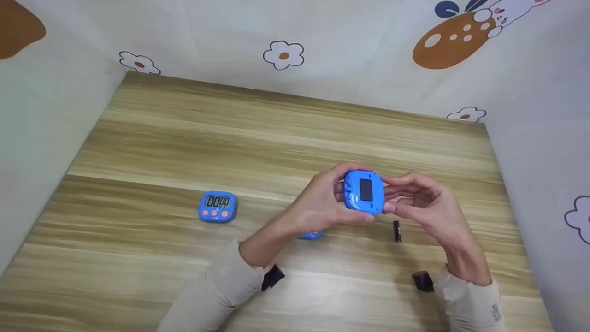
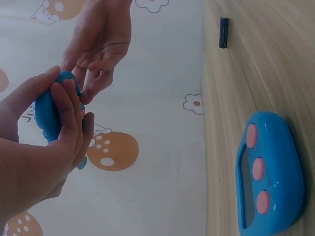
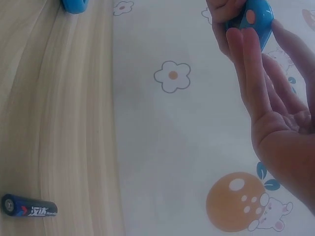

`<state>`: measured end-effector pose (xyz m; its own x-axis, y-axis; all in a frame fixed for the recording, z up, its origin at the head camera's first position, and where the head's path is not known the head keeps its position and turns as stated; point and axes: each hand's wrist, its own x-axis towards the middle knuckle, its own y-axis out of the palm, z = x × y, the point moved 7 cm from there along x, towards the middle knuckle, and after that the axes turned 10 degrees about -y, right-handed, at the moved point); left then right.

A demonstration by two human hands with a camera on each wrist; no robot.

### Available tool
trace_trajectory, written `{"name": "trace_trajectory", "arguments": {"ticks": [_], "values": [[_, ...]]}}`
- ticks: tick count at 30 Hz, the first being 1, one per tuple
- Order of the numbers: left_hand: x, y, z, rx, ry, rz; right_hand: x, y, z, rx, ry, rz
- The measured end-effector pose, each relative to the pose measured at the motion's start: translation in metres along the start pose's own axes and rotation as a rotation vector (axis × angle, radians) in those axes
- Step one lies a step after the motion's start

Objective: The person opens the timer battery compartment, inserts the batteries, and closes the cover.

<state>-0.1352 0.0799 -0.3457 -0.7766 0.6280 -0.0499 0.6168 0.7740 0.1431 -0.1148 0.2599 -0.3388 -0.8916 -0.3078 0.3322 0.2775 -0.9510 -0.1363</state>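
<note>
A blue digital timer [image 1: 354, 203] is held up over the table, its back with a dark rectangle [image 1: 365, 189] turned toward the head camera. My left hand [image 1: 320, 200] grips it from the left, thumb along the lower edge and fingers round the far side. At its right edge my right hand [image 1: 431, 205] pinches it between thumb and fingertips. In the right wrist view an orange-pink button [image 3: 251, 17] shows on the timer's front. A dark AAA-size battery [image 1: 397, 231] lies on the table below the right hand; printed characters show on the battery [image 3: 32, 206] in the right wrist view.
Another blue timer [image 1: 218, 206] lies face up to the left, its display showing zeros. A third blue timer [image 1: 312, 234] is mostly hidden under my left wrist. Patterned cloth walls [image 1: 207, 41] enclose the wooden table [image 1: 230, 124] at the back and sides.
</note>
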Motion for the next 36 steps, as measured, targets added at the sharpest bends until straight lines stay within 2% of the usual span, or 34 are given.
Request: {"name": "trace_trajectory", "arguments": {"ticks": [7,13,18,26,30,36], "values": [[0.000,-0.002,0.003,0.142,-0.037,-0.028,0.000,0.004,0.001,-0.065,-0.041,0.103],[0.000,-0.005,0.006,0.214,-0.047,-0.036,0.000,0.008,-0.005,-0.179,0.003,0.161],[0.000,-0.006,0.007,0.236,-0.028,-0.046,0.001,0.009,-0.006,-0.226,0.015,0.139],[0.001,-0.007,0.005,0.315,0.033,-0.072,0.008,0.020,0.018,-0.222,-0.107,0.083],[0.001,-0.008,0.005,0.345,0.048,-0.076,0.010,0.028,0.027,-0.255,-0.101,0.075],[0.000,-0.006,0.004,0.348,0.068,-0.067,0.011,0.033,0.027,-0.263,-0.102,0.068]]}}
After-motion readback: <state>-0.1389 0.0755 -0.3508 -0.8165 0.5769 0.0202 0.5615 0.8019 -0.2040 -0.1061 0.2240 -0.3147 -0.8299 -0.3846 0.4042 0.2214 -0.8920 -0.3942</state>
